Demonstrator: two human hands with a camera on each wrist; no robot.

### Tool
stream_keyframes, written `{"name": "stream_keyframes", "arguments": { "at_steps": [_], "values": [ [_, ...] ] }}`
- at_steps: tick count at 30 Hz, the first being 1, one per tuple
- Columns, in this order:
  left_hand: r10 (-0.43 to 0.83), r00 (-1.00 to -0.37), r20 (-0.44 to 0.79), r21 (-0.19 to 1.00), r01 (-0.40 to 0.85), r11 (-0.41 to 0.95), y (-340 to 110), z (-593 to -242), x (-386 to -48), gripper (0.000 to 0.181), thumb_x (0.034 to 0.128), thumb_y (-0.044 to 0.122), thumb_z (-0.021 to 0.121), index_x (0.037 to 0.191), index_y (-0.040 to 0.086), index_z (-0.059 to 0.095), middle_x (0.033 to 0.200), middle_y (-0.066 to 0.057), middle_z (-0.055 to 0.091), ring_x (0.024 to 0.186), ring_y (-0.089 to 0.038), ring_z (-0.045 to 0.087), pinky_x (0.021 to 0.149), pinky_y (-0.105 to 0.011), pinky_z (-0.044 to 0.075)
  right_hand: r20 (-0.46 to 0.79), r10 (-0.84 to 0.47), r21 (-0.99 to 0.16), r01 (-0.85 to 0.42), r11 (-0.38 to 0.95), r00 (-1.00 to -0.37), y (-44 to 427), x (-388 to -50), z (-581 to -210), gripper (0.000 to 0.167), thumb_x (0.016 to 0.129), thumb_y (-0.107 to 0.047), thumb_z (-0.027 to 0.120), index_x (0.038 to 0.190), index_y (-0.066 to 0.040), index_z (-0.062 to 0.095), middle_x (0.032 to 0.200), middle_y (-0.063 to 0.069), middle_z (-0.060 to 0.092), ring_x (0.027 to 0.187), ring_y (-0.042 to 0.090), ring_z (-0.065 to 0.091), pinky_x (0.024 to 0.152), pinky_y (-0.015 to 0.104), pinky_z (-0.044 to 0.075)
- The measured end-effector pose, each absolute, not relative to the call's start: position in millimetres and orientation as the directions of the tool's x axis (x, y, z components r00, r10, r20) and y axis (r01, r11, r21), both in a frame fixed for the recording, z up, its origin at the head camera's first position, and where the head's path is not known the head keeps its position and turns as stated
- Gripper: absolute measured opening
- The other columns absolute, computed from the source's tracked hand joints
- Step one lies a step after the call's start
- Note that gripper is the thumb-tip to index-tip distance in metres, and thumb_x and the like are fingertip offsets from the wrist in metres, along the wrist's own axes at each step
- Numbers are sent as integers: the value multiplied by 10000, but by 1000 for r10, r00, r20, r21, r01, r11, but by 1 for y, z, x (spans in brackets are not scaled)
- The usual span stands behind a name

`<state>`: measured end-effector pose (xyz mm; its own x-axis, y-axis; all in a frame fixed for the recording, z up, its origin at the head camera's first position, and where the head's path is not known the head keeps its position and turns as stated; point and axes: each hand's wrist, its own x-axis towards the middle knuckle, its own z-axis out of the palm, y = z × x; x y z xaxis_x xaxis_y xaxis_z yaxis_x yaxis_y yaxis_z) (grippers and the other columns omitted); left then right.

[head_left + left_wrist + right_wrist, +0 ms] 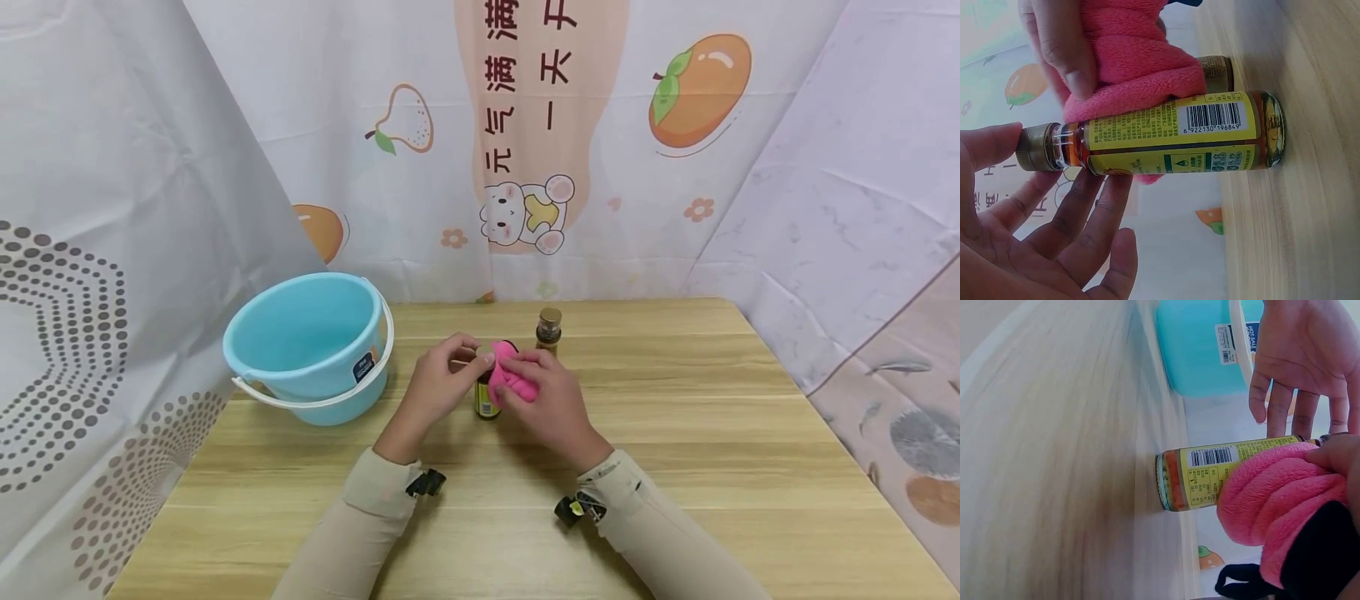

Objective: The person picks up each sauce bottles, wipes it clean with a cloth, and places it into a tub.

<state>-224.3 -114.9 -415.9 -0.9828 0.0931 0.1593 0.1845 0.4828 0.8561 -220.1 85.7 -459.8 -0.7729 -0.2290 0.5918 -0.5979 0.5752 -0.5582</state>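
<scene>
A glass bottle with a yellow label [1216, 125] and a gold cap [1034, 147] stands upright on the table. My left hand [442, 377] holds it at the cap and neck, thumb on the cap and fingers behind the neck. In my right hand [551, 398] is a bunched pink cloth [1272, 487], which it grips and presses against the bottle's side. The cloth has a dark part with a loop [1319, 550]. A second bottle with a gold cap [550, 317] stands just behind my right hand, its lower part hidden.
A light blue bucket [303, 383] with a white handle [381, 365] stands at the left of the wooden table [675, 433]. Printed curtains [420, 192] hang behind the table's back edge and at both sides.
</scene>
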Motion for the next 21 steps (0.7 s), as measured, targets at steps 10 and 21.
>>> {"name": "stream_keyframes", "arguments": {
  "at_steps": [10, 21],
  "values": [
    [78, -984, 159, 854, 177, 489, -116, -417, -224, 342, 958, 547, 684, 1117, 246, 710, 1191, -74, 740, 1062, -268, 734, 893, -480, 617, 485, -257, -568, -524, 635, -836, 86, -220, -460, 382, 864, -263, 858, 1202, -102, 784, 1193, 68, 690, 958, 204, 681, 735, 318, 571],
    [96, -983, 155, 848, 182, 497, -116, -414, -223, 400, 959, 562, 678, 1170, 225, 724, 1208, -48, 726, 1034, -246, 731, 891, -453, 614, 333, -280, -571, -428, 700, -901, 87, -220, -467, 386, 857, -317, 844, 1166, -91, 796, 1183, 60, 700, 1025, 259, 696, 884, 439, 584]
  ]
}}
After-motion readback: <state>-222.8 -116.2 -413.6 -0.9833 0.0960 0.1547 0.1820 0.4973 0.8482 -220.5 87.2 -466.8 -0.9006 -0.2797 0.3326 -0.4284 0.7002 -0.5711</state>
